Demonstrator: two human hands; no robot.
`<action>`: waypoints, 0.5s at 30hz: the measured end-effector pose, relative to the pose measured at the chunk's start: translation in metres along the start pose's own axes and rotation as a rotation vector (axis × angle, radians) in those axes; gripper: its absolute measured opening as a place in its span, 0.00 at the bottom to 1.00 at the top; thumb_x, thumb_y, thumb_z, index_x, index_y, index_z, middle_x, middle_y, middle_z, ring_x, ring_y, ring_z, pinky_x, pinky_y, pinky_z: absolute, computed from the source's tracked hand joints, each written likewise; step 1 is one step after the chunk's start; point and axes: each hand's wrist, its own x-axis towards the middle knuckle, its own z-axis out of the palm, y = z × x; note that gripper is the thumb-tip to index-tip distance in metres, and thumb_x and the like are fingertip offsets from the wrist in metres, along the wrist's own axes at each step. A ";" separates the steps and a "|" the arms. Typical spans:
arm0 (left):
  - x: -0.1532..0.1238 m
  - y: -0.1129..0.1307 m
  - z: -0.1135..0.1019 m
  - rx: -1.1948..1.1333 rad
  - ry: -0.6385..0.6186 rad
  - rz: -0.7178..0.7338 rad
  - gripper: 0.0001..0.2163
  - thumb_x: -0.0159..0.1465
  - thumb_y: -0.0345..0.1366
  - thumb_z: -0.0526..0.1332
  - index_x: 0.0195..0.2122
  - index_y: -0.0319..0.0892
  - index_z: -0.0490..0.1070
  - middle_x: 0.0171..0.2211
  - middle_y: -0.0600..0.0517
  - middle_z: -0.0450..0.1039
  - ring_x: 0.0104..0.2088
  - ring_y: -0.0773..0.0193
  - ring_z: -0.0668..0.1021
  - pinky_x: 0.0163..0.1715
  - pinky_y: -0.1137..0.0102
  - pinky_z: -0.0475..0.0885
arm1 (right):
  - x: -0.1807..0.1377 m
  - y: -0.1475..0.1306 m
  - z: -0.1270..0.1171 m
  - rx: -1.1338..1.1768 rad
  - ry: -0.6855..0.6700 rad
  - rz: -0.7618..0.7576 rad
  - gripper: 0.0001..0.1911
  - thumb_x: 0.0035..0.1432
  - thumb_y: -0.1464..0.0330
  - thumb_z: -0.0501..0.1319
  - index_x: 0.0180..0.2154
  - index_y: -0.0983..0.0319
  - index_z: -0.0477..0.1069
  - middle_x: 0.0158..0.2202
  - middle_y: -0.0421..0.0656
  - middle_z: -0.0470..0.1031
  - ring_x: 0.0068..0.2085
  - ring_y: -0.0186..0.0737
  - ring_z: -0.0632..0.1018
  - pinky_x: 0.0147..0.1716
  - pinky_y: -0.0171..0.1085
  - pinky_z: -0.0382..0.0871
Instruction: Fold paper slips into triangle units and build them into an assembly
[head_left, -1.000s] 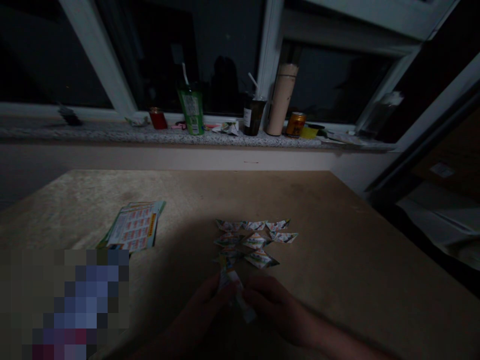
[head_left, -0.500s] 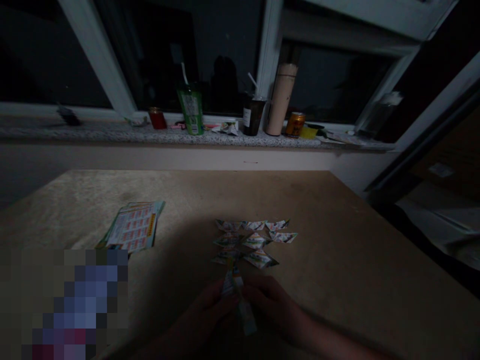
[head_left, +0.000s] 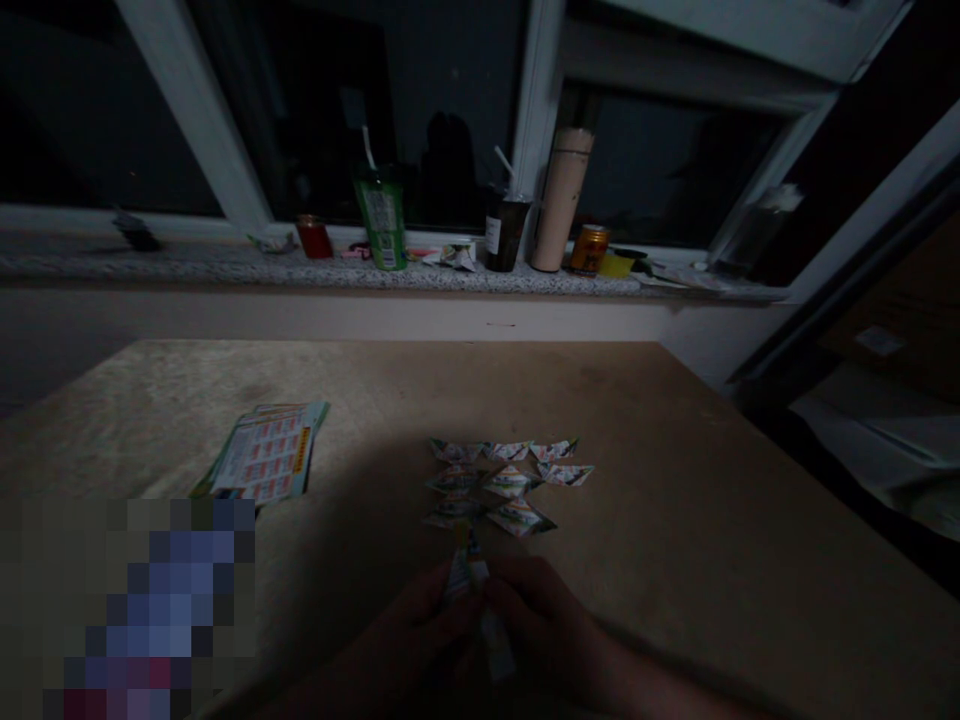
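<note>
Both of my hands meet low in the middle of the view, closed on one partly folded strip of printed paper (head_left: 498,645). My left hand (head_left: 442,610) grips its left side and my right hand (head_left: 536,600) pinches the right side. One end of the paper points away from me, and a pale length hangs down toward me between the hands. Just beyond lie several folded paper pieces (head_left: 514,482) in rough rows on the table. Dim light hides the fingertips in part.
A stack of printed leaflets (head_left: 266,455) lies on the left of the wooden table (head_left: 675,450). On the stone windowsill (head_left: 450,282) stand a green cup (head_left: 382,220), a dark cup (head_left: 506,235), a tall pink flask (head_left: 562,200) and an orange can (head_left: 590,248). A blurred patch covers the lower left.
My hands have drawn slightly closer together around the paper, and its hanging end has shifted a little downward. The folded pieces and the leaflets stay where they were.
</note>
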 end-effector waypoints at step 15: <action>-0.002 0.003 0.003 0.038 -0.087 -0.003 0.21 0.57 0.54 0.63 0.38 0.40 0.72 0.23 0.58 0.62 0.21 0.70 0.59 0.21 0.76 0.55 | 0.003 -0.005 0.001 -0.085 0.067 -0.020 0.20 0.63 0.56 0.52 0.27 0.63 0.69 0.24 0.39 0.64 0.27 0.33 0.64 0.27 0.32 0.63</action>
